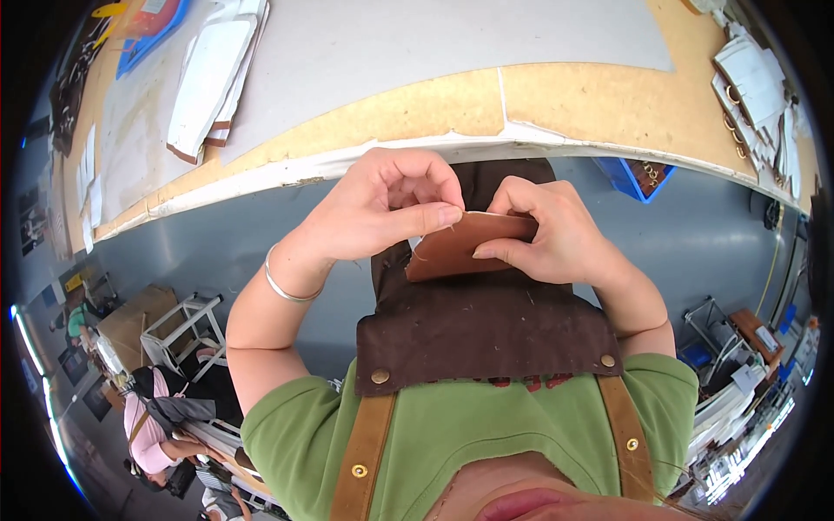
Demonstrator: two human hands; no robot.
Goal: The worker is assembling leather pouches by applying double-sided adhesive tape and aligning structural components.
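left hand: your left hand (382, 204) is raised in front of your chest, its thumb and forefinger pressed together on the upper left edge of the flat reddish-brown leather piece (460, 247); a thin silver bangle (282, 286) circles that wrist.
right hand: your right hand (547, 230) holds the same leather piece from its right side, the fingers (491, 252) closed on it, thumb under and the others curled over the top edge.
leather piece: it is off the desk, held in the air between both hands, just above the dark brown leather apron bib (478, 330) and below the desk edge.
thread: a fine pale strand seems to run at your left fingertips, too thin to be sure.
apron: the bib hangs on two tan leather straps (365, 451) with brass rivets, over your green shirt (452, 425).
desk: the long desk with a chipboard rim and grey top (417, 52) lies beyond your hands; white curved pattern sheets (208, 78) lie on its left part, well apart from your hands.
surroundings: a blue plastic bin (634, 178) sits on the grey floor near your right hand's side.
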